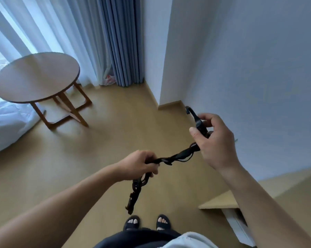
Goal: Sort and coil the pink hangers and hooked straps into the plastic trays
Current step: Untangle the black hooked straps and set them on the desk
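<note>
The hooked strap [176, 156] is stretching in mid-air between both hands. The left hand [142, 166] is curling its fingers round it at 6 o'clock, and the right hand [215, 140] is pinching its hook end at 3 o'clock. Holding that span taut while winding should be giving even loops.

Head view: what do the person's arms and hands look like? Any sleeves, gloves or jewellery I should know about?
Both arms are bare up to the frame's edge: no sleeves show on the left forearm or the right forearm. The left hand and right hand wear no gloves, and no ring, watch or wristband is visible.
</note>
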Demonstrator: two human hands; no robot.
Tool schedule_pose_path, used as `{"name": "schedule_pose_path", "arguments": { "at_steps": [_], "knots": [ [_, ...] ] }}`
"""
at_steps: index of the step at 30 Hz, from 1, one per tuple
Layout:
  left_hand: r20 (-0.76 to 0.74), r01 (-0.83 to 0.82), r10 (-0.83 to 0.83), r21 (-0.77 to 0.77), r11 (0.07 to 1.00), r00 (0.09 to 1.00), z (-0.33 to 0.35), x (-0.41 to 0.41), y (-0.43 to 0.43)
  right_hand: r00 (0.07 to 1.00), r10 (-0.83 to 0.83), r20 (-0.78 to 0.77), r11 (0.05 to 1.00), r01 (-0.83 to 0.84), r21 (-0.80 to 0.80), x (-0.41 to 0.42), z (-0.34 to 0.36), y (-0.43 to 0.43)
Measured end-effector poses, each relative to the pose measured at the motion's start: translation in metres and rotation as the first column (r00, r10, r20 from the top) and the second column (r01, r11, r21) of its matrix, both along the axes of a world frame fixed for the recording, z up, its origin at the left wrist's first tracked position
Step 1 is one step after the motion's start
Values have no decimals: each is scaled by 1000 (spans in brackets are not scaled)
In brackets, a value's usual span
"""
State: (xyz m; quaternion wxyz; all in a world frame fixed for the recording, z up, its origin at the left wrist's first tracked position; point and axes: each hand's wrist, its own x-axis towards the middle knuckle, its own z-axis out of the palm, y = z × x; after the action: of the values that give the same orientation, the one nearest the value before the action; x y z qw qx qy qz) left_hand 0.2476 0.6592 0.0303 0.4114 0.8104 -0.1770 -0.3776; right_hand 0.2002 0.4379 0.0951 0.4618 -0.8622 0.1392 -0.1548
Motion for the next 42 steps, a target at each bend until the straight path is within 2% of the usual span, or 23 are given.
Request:
{"name": "schedule_pose_path", "arguments": {
  "at_steps": [2, 4, 6, 9, 11, 13, 16, 18, 20, 24, 27, 31, 33, 37, 42],
  "knots": [
    [0, -15, 15, -69, 997, 1000, 13, 7, -7, 992, -73, -105, 983, 53, -177, -5, -2, 0],
    [35, -10, 14, -119, 993, 999, 29, 15, -13, 967, -93, -237, 954, 18, -301, -13, -5, 6],
    [105, 24, -8, -146, 989, 994, 43, 22, -21, 969, -76, -235, 943, -7, -333, -23, -7, 17],
    [243, 109, -70, -154, 982, 967, 60, 27, -33, 991, 20, -129, 988, -39, -149, -34, 2, 38],
    [294, 186, -128, -180, 966, 947, 69, 29, -37, 978, 122, -169, 993, -118, 30, -38, 7, 53],
    [327, 227, -151, -208, 951, 933, 76, 34, -36, 971, 149, -186, 973, -111, 202, -38, 11, 61],
    [381, 287, -187, -223, 932, 905, 81, 44, -30, 972, 113, -205, 962, -55, 268, -42, 16, 67],
    [415, 370, -272, -175, 913, 868, 81, 45, -27, 980, 66, -185, 965, -15, 262, -49, 20, 71],
    [385, 448, -366, -149, 881, 847, 79, 38, -27, 990, -14, -143, 962, 52, 267, -59, 26, 77],
    [285, 607, -552, -162, 778, 784, 71, 11, -31, 990, -138, -13, 915, 132, 381, -91, 34, 92],
    [231, 716, -679, -195, 670, 697, 65, -15, -35, 967, -246, 72, 894, 197, 402, -123, 40, 99],
    [189, 785, -761, -164, 598, 620, 56, -38, -48, 903, -391, 176, 844, 276, 459, -168, 55, 94],
    [135, 776, -769, -212, 593, 625, 60, -53, -55, 883, -426, 199, 843, 307, 443, -195, 61, 91],
    [-57, 604, -707, -473, 641, 705, 86, -104, -67, 879, -460, 129, 845, 388, 369, -255, 59, 95],
    [-40, 571, -727, -591, 570, 685, 118, -173, -88, 842, -539, 20, 821, 520, 236, -317, 39, 102]
  ]
}}
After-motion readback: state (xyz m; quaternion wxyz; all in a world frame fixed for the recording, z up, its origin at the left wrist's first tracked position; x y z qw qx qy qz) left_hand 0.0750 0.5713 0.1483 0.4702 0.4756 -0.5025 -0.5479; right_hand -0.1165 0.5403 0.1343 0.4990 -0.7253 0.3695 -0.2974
